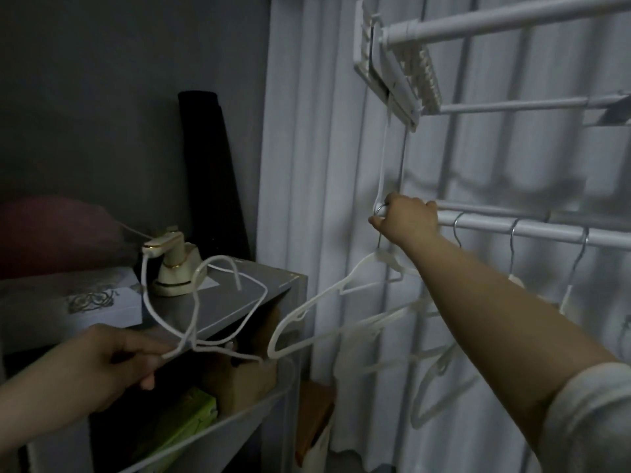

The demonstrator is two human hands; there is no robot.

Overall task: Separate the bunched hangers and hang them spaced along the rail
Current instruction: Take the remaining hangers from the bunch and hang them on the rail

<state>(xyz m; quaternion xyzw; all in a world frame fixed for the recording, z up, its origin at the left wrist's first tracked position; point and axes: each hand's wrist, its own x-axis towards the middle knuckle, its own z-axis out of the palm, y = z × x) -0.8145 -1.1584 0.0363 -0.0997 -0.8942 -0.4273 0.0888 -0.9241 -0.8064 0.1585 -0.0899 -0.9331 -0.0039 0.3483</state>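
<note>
A white rail (532, 228) runs across the right of the view. My right hand (406, 218) grips its left end, fingers curled round the rail and the metal hook of a white hanger (327, 298) that dangles below. Several more white hangers (440, 370) hang spaced along the rail to the right, their hooks (512, 233) over it. My left hand (112, 363) pinches a loose tangle of white hangers (205, 302) low at the left, over the grey shelf.
A grey shelf unit (246, 302) stands at the left with a small cream appliance (170, 268) and a white box (68, 302) on top. White curtains (307, 165) hang behind the rack. Upper rack bars (512, 18) sit above.
</note>
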